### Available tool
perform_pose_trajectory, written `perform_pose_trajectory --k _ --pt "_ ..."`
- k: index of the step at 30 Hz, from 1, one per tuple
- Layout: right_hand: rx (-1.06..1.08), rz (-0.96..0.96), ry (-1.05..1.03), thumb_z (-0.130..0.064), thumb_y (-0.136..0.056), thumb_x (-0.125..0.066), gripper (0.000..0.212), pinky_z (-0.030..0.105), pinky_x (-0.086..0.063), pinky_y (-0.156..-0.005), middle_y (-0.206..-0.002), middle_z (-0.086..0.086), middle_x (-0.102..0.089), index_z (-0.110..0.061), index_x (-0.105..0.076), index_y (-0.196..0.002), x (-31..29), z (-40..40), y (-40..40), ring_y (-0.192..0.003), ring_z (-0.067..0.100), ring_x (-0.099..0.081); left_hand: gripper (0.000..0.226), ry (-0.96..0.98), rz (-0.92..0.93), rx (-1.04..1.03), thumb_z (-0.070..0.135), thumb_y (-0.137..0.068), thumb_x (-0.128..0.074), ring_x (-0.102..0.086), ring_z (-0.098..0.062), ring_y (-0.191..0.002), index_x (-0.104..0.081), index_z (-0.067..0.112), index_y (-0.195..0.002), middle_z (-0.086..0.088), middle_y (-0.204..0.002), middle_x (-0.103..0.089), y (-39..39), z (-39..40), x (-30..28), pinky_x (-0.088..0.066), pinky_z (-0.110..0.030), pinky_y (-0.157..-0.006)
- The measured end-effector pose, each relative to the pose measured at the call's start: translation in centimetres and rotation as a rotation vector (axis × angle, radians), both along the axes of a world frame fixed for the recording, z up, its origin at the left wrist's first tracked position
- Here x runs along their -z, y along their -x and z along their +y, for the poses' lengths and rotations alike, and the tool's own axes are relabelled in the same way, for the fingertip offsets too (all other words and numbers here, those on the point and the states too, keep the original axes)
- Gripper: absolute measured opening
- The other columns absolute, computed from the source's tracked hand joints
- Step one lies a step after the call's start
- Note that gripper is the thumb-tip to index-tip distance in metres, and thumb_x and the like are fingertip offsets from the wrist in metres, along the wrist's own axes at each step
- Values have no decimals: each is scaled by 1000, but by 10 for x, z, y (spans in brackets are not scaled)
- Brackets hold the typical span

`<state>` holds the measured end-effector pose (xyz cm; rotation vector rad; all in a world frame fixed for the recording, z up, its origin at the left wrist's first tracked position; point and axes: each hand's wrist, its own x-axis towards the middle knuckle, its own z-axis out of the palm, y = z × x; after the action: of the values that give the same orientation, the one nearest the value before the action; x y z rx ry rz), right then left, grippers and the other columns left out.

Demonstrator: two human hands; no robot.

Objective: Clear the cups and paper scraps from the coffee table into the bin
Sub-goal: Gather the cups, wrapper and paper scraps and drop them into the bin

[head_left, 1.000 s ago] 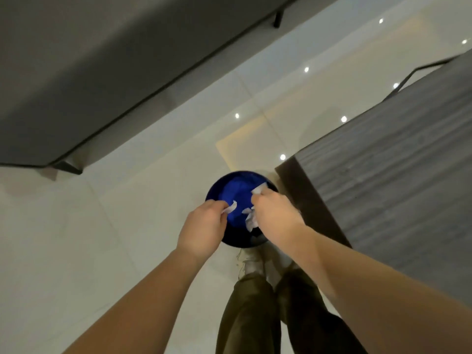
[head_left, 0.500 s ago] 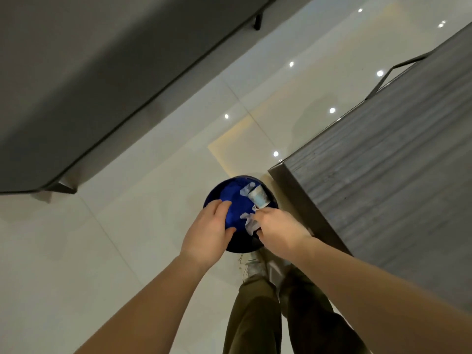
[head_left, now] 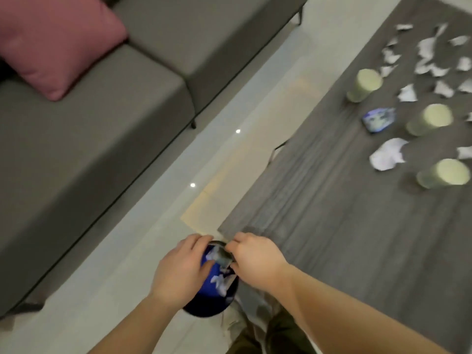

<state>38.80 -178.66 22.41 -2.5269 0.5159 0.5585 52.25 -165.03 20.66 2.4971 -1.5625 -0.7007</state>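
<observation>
A dark blue round bin (head_left: pixel 212 304) stands on the floor at the near corner of the grey coffee table (head_left: pixel 357 251). Inside it lie white paper scraps (head_left: pixel 219 281) and a pale cup (head_left: pixel 222 257). My left hand (head_left: pixel 181 267) hovers over the bin's left side with relaxed fingers. My right hand (head_left: pixel 255 259) hangs over the right rim, loosely curled, with nothing seen in it. On the table's far right stand three pale cups (head_left: pixel 364 84), (head_left: pixel 429 120), (head_left: pixel 444 173). Among them lie several white scraps (head_left: pixel 388 154) and a blue-and-white crumpled wrapper (head_left: pixel 379 120).
A grey sofa (head_left: pixel 102 123) with a pink cushion (head_left: pixel 58 42) runs along the left. A strip of glossy pale floor (head_left: pixel 178 200) separates it from the table. My legs (head_left: pixel 275 335) are beside the bin.
The scraps and a cup left my hands and dropped into the bin. My head has lifted, bringing the sofa and the tabletop's cups and scraps into view.
</observation>
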Motion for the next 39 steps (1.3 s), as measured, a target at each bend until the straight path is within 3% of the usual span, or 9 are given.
perform_pose_trajectory --k 6,13,18,24,30,34,39 --pt "153 -33 118 -23 -94 -51 28 39 -45 -82 -114 8 -53 -14 -55 -120 -11 -64 70 -104 30 -53 52 35 -78 137 45 -79 -71 -65 -15 -95 -51 32 -125 11 -116 -59 14 -59 -14 -55 -29 -65" --pt "346 2 195 -34 -91 -53 35 38 -46 -84 -118 6 -53 -18 -55 -121 -11 -131 171 -110 29 -52 53 47 -37 309 44 -83 -68 -61 -16 -106 -50 29 -130 9 -125 -55 80 -145 -17 -55 -33 -73" --pt "463 81 203 -35 -92 -52 37 37 -47 -81 -124 4 -51 -19 -52 -125 -20 -177 233 -114 25 -51 60 38 57 390 45 -87 -62 -51 -16 -121 -36 33 -140 10 -141 -40 131 -211 -16 -54 -37 -86" --pt "533 114 172 -34 -92 -54 39 36 -46 -79 -126 2 -50 -21 -50 -128 -17 -214 269 -114 23 -50 63 11 117 460 42 -85 -66 -46 -22 -126 -36 33 -140 6 -143 -35 186 -282 -10 -48 -43 -95" --pt "577 99 147 -37 -93 -54 42 37 -47 -80 -126 2 -49 -22 -48 -132 -6 -238 279 -113 24 -49 62 -9 98 527 41 -85 -65 -45 -21 -125 -34 35 -139 7 -142 -36 212 -327 -3 -49 -44 -92" --pt "571 25 225 -32 -94 -51 37 36 -47 -78 -119 3 -54 -19 -52 -129 -5 -252 288 -106 24 -52 60 -13 44 557 41 -85 -64 -44 -21 -122 -35 35 -137 8 -138 -38 216 -351 -1 -51 -42 -84" --pt "566 -98 402 -21 -89 -57 24 43 -45 -72 -96 8 -62 -10 -67 -107 -14 -282 299 -88 31 -57 59 29 -52 595 40 -84 -65 -47 -20 -117 -38 32 -136 7 -133 -42 224 -381 2 -47 -37 -79"
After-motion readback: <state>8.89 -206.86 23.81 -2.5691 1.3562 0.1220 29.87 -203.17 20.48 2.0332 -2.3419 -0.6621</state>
